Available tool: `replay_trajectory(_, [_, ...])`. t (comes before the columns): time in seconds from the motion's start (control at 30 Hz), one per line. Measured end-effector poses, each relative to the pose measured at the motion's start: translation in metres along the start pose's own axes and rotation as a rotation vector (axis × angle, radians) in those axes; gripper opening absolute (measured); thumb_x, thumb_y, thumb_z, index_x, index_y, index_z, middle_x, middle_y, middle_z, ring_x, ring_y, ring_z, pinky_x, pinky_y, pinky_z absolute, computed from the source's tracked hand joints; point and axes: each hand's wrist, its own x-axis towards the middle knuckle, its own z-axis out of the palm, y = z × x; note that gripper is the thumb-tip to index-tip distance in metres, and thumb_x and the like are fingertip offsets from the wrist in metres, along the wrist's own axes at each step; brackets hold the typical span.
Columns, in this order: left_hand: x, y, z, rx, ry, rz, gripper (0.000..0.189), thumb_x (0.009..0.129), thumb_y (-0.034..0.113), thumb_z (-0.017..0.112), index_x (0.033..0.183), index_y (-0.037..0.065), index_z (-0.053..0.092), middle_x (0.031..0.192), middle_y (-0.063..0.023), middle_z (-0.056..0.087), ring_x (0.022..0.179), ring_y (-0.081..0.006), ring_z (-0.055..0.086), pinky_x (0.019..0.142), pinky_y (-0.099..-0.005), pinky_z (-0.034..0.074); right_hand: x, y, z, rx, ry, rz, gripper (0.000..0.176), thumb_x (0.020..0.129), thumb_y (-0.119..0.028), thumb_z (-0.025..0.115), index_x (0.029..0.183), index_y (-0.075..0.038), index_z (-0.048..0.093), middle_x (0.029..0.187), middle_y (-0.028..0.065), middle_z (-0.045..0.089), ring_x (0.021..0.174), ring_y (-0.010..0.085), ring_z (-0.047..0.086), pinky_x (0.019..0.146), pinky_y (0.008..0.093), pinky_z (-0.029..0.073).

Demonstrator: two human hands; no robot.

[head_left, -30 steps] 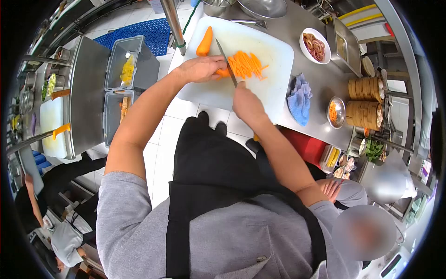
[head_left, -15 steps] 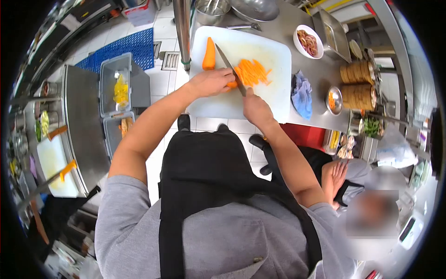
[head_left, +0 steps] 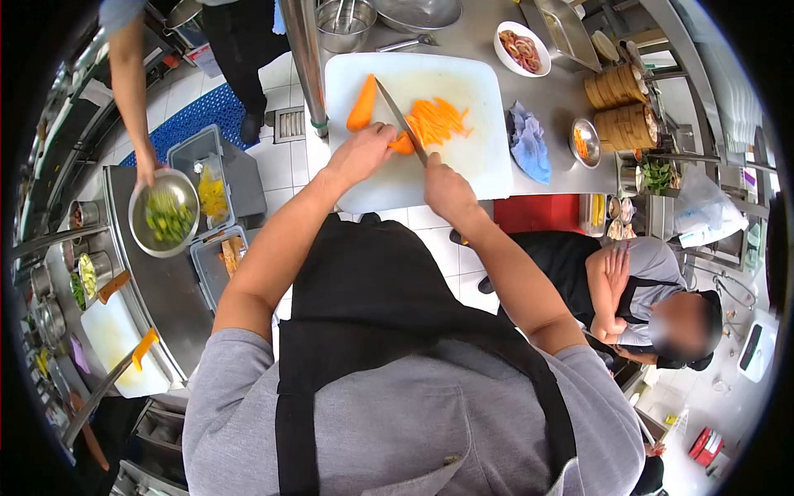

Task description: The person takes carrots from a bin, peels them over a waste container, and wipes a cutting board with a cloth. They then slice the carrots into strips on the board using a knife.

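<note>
On the white cutting board (head_left: 364, 183), my left hand (head_left: 362, 155) pinches a short piece of carrot (head_left: 402, 144). My right hand (head_left: 448, 190) is wrapped round the handle of a knife (head_left: 395, 109), whose blade points up and to the left, between the held piece and a pile of carrot strips (head_left: 436, 121). The strips lie to the right of the blade. A larger piece of carrot (head_left: 361, 103) rests at the board's upper left, just above my left hand, touched by neither hand.
A blue cloth (head_left: 530, 147) and a small metal bowl (head_left: 585, 142) lie right of the board. Above is a white bowl of sliced meat (head_left: 523, 49). Bamboo steamers (head_left: 624, 126) stand farther right. At left another person's hand (head_left: 147, 168) holds a bowl of greens (head_left: 165, 213). A person with folded arms stands at right.
Another person has come in at the upper left with a bowl of greens. The view has shifted, and the board appears slightly farther left. My hands still hold the knife and carrot.
</note>
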Motion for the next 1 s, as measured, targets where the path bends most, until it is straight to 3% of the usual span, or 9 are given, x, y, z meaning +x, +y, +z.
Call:
replay_trajectory(0.07, [0.0, -0.008, 0.009, -0.056, 0.106, 0.183, 0.015, 0.088, 0.006, 0.067, 0.1, 0.002, 0.059, 0.1, -0.0119, 0.062, 0.09, -0.0352, 0.063, 0.079, -0.0436, 0.054, 0.0, -0.006, 0.011, 0.033, 0.055, 0.022, 0.021, 0.09, -0.004, 0.053, 0.107, 0.005, 0.045, 0.091, 0.0281, 0.069, 0.079, 0.041, 0.073, 0.066, 0.0446, 0.062])
replay_trajectory(0.27, [-0.001, -0.003, 0.021, -0.122, 0.305, 0.266, 0.016, 0.087, 0.005, 0.068, 0.102, 0.002, 0.062, 0.102, -0.0113, 0.062, 0.091, -0.0337, 0.062, 0.078, -0.0414, 0.053, 0.001, -0.005, 0.006, 0.053, 0.045, 0.011, 0.022, 0.09, -0.005, 0.054, 0.107, 0.007, 0.047, 0.088, 0.028, 0.069, 0.079, 0.0394, 0.074, 0.062, 0.0426, 0.062])
replay_trajectory(0.47, [0.01, -0.007, 0.018, -0.028, 0.196, 0.331, 0.015, 0.086, 0.005, 0.069, 0.1, 0.002, 0.063, 0.102, -0.0099, 0.062, 0.092, -0.032, 0.062, 0.08, -0.0401, 0.054, -0.022, -0.018, -0.066, 0.028, -0.055, -0.031, 0.015, 0.09, -0.004, 0.054, 0.099, 0.008, 0.051, 0.083, 0.0296, 0.07, 0.081, 0.04, 0.074, 0.068, 0.0447, 0.062])
replay_trajectory(0.6, [0.011, -0.007, 0.016, -0.002, 0.184, 0.346, 0.016, 0.085, 0.005, 0.069, 0.1, 0.003, 0.064, 0.101, -0.0096, 0.063, 0.092, -0.0316, 0.063, 0.081, -0.0397, 0.054, -0.013, -0.014, -0.012, 0.109, -0.032, 0.077, 0.016, 0.09, -0.004, 0.053, 0.102, 0.007, 0.05, 0.085, 0.0301, 0.07, 0.081, 0.0412, 0.074, 0.07, 0.046, 0.061])
replay_trajectory(0.7, [0.01, -0.01, 0.016, -0.057, 0.201, 0.305, 0.016, 0.087, 0.008, 0.066, 0.103, 0.005, 0.064, 0.1, -0.0084, 0.064, 0.095, -0.0317, 0.063, 0.083, -0.0406, 0.054, 0.002, -0.014, -0.008, 0.048, 0.006, 0.028, 0.017, 0.09, -0.004, 0.053, 0.103, 0.007, 0.049, 0.086, 0.0294, 0.07, 0.081, 0.0416, 0.074, 0.07, 0.0457, 0.062])
replay_trajectory(0.8, [0.008, -0.011, 0.015, -0.044, 0.209, 0.336, 0.014, 0.087, 0.007, 0.067, 0.101, 0.004, 0.065, 0.1, -0.0097, 0.065, 0.092, -0.0309, 0.064, 0.081, -0.0389, 0.055, -0.015, -0.024, -0.048, 0.026, -0.009, 0.008, 0.017, 0.09, -0.004, 0.054, 0.103, 0.006, 0.047, 0.085, 0.0277, 0.07, 0.079, 0.0402, 0.074, 0.067, 0.0443, 0.062])
replay_trajectory(0.9, [0.009, -0.015, 0.017, -0.027, 0.218, 0.364, 0.013, 0.089, 0.008, 0.066, 0.101, 0.004, 0.065, 0.1, -0.0099, 0.065, 0.092, -0.0308, 0.065, 0.081, -0.0386, 0.055, -0.015, -0.026, -0.011, -0.007, 0.004, 0.086, 0.016, 0.09, -0.004, 0.053, 0.101, 0.005, 0.048, 0.083, 0.0251, 0.07, 0.075, 0.0381, 0.074, 0.062, 0.042, 0.062])
replay_trajectory(0.93, [0.009, -0.014, 0.015, -0.031, 0.195, 0.361, 0.013, 0.089, 0.008, 0.066, 0.101, 0.004, 0.064, 0.1, -0.0098, 0.065, 0.092, -0.0306, 0.065, 0.081, -0.0386, 0.055, -0.009, -0.026, 0.005, -0.012, 0.099, 0.058, 0.016, 0.089, -0.003, 0.054, 0.1, 0.006, 0.048, 0.08, 0.0242, 0.07, 0.073, 0.0371, 0.074, 0.06, 0.0415, 0.061])
replay_trajectory(1.0, [0.01, -0.017, 0.013, -0.032, 0.179, 0.352, 0.013, 0.09, 0.009, 0.066, 0.101, 0.003, 0.064, 0.1, -0.0096, 0.065, 0.092, -0.0304, 0.065, 0.081, -0.0386, 0.056, 0.002, -0.017, 0.004, -0.031, 0.095, 0.031, 0.016, 0.089, -0.003, 0.054, 0.1, 0.006, 0.048, 0.079, 0.0239, 0.07, 0.074, 0.037, 0.074, 0.061, 0.0414, 0.061])
